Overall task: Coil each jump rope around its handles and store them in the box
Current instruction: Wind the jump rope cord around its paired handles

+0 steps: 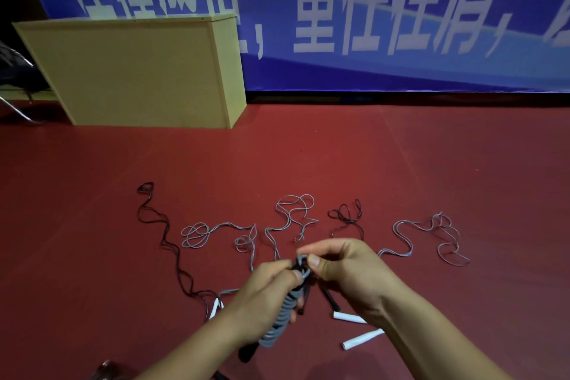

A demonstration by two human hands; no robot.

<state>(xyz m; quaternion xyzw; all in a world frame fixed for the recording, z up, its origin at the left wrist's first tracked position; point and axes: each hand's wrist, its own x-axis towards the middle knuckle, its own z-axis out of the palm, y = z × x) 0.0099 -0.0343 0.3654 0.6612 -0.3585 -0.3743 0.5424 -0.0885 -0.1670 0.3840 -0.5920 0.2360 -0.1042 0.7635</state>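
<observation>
Two bare forearms reach in from the lower edge, with no sleeve, watch or ring showing on either. The left hand [271,284] and right hand [345,268] have short, unpainted nails.

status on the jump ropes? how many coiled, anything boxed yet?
Done: nothing visibly stored; the yellow box stands apart by the banner. In hand: left hand grips one bundle of grey rope coiled on black handles, right hand pinching its top end. Left: several loose ropes and white handles lie on the red floor.
</observation>
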